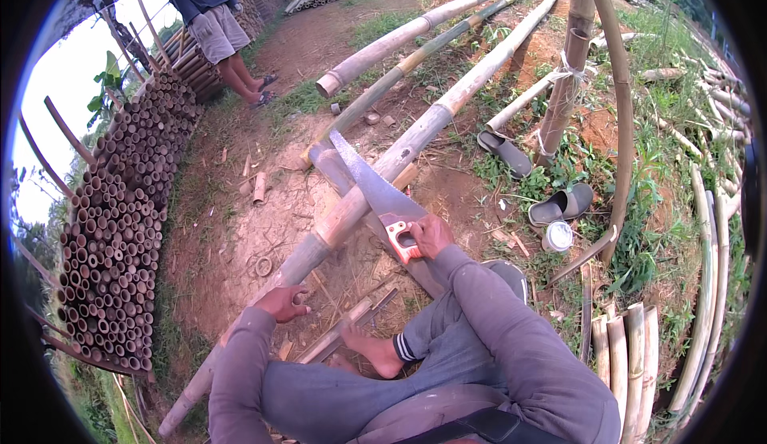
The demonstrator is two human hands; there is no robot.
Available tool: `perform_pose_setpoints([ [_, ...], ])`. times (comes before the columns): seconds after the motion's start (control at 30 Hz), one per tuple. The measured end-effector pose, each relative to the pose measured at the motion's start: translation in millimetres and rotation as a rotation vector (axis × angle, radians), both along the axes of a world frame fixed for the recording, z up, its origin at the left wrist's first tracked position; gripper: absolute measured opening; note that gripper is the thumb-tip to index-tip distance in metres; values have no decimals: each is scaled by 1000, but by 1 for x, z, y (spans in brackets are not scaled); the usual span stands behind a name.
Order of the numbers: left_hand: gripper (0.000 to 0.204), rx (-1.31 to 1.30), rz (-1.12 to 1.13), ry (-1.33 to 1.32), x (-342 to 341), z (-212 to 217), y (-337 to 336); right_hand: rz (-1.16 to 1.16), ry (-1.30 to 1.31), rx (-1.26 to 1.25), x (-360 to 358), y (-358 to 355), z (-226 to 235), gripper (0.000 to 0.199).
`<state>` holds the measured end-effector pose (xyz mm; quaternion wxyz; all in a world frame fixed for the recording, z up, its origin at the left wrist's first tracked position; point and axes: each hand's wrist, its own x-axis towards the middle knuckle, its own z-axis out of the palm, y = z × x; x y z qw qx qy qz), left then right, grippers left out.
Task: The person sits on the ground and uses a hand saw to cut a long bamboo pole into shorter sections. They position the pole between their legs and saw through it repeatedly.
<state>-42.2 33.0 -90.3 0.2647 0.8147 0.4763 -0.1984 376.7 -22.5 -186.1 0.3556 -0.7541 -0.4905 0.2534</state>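
My right hand (432, 235) is closed round the orange-and-white handle of a handsaw (373, 187). Its wide silver blade lies across a long, thick bamboo pole (327, 230) and points away to the far left. My left hand (283, 303) is beside the near part of that pole, its thumb and forefinger apart and nothing between them. Whether its palm touches the pole is hidden. Beneath the saw, a grey beam (331, 166) crosses under the pole.
Stacked bamboo tubes (112, 244) line the left side. A person in shorts (217, 33) stands at the far left. More bamboo poles (423, 25) stretch away ahead. An upright post (563, 93), clogs (563, 204) and a white cup (558, 236) are at right. Split bamboo (349, 328) lies by my bare foot.
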Motion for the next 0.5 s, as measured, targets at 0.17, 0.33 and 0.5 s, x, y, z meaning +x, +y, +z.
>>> perform_pose_setpoints([
  [0.17,74,-5,12,-14,4,-2,-2,-28,-151,364,-10,-4,-14,38],
  [0.33,72,-7,17,17,7,-3,-6,37,-21,208,-5,-3,-29,37],
  [0.5,72,-7,-31,35,8,-9,-5,106,-71,179,-1,1,-31,33],
])
